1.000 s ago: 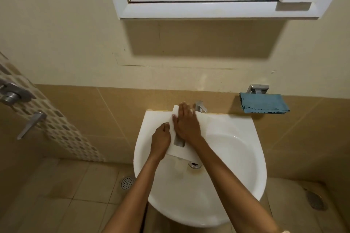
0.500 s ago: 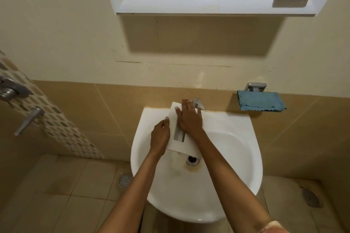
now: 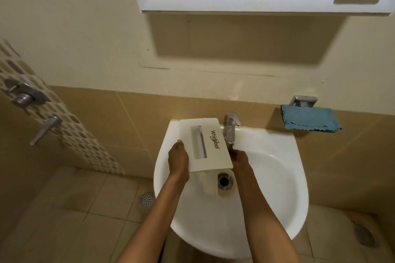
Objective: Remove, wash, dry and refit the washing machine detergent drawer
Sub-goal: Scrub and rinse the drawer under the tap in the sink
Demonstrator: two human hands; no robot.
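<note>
Facing beige wall, white-framed mirror up top. Below, white sink against tan tile. Over the sink's rear left: detergent drawer, white front panel up, "Whirlpool" logo and slot handle showing, body dipping into the bowl. Blue cloth draped on chrome holder right of the sink, well apart from the drawer. Both hands holding the drawer: left hand gripping panel's left edge, right hand on right edge, fingertips hidden behind panel. Tap just above right hand. Drain beside drawer body.
</note>
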